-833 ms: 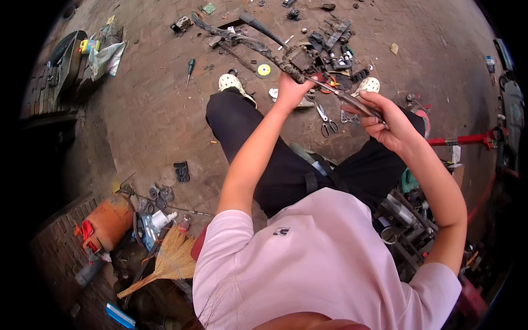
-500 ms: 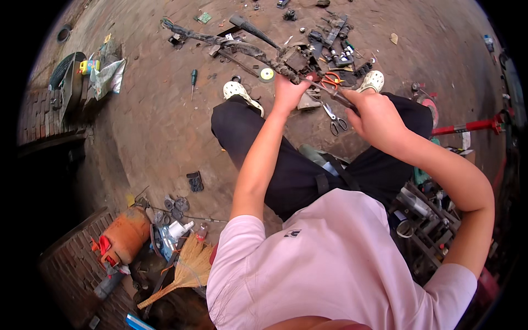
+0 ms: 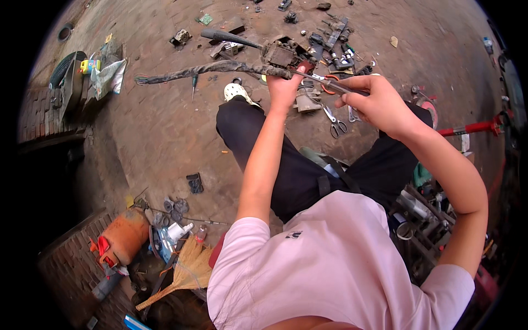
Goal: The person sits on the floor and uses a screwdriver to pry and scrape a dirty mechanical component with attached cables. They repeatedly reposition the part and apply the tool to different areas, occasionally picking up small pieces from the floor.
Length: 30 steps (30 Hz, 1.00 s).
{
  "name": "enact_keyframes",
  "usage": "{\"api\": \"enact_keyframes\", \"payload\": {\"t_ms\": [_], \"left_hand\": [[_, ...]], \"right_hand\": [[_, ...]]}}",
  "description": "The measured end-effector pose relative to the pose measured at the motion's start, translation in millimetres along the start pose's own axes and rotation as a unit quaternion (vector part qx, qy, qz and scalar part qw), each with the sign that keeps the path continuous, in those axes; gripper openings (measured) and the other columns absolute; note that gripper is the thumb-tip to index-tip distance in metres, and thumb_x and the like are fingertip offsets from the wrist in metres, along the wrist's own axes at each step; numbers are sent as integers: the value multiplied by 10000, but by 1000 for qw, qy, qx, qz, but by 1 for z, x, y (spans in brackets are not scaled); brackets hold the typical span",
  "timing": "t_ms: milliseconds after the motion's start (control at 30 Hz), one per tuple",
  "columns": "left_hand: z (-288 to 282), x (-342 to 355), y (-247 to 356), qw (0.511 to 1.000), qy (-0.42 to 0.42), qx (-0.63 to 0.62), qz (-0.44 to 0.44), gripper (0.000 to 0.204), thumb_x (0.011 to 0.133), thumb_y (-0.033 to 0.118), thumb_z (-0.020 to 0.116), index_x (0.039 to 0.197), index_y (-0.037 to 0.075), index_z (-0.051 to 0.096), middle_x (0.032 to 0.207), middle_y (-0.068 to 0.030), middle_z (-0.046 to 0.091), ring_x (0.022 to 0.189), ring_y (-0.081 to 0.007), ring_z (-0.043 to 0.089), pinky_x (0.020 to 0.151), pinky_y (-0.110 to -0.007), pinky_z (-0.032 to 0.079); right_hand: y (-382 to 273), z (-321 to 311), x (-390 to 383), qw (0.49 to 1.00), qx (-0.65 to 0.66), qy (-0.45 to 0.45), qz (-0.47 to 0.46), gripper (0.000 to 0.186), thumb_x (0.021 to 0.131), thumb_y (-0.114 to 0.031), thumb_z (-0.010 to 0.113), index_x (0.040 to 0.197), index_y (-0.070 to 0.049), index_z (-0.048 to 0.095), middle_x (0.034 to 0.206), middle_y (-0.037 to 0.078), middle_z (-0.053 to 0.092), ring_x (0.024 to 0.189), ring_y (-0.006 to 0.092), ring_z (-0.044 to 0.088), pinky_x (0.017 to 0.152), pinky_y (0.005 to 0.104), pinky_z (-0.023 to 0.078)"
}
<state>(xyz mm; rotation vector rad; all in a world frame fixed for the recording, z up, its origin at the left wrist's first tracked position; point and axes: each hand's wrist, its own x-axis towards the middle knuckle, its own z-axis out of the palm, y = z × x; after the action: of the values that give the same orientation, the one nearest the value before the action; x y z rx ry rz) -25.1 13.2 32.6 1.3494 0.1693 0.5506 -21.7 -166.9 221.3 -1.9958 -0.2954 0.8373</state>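
My left hand (image 3: 284, 93) is closed around a dirty, boxy mechanical part (image 3: 281, 55), held up off the ground beyond my knees. From this part a black handle-like arm (image 3: 228, 37) sticks out to the left. A thick taped wire harness (image 3: 209, 70) also runs left from it. My right hand (image 3: 379, 104) grips a screwdriver (image 3: 342, 87), with fingers stretched along its handle. Its shaft points left to the part near my left thumb; the tip's exact contact cannot be made out. Below the part a grey finned metal block (image 3: 308, 99) lies on the ground.
Scissors (image 3: 335, 123) lie between my feet, orange-handled pliers (image 3: 331, 84) just beyond. A screwdriver (image 3: 194, 85) lies to the left. Dark mechanical parts (image 3: 341, 52) are scattered ahead. A red metal bar (image 3: 467, 128) stands at right; an orange tank (image 3: 126, 235) and a straw broom (image 3: 187, 267) lie lower left.
The held part has turned, swinging its harness and black arm down toward the left. My right hand has shifted slightly, its fingers now straighter along the screwdriver. The finned block shows more fully.
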Motion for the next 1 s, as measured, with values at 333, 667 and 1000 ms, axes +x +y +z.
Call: {"api": "enact_keyframes", "payload": {"t_ms": [333,667,1000], "left_hand": [[-6,-2,-7,999,13,-19,-37,337,753,56,764,1029,4,577,936,-16,600,810,-125,546,747,-285,468],[-9,1,-4,1000,-7,0,18,292,747,66,766,977,-4,600,896,-19,628,800,-130,567,751,-288,471],[-2,-2,-2,1000,5,-6,1,326,725,63,762,994,-18,597,923,-45,640,833,-150,581,777,-309,478]], "right_hand": [[9,1,2,803,-472,51,-361,500,709,-95,688,1178,39,581,765,109,615,625,220,632,570,313,524],[-11,7,12,921,-379,-42,-82,192,786,-55,616,941,54,586,741,136,641,585,181,634,478,291,501],[-3,3,13,878,-393,48,-268,325,753,-160,673,1025,14,639,792,82,673,596,156,654,493,303,504]]}}
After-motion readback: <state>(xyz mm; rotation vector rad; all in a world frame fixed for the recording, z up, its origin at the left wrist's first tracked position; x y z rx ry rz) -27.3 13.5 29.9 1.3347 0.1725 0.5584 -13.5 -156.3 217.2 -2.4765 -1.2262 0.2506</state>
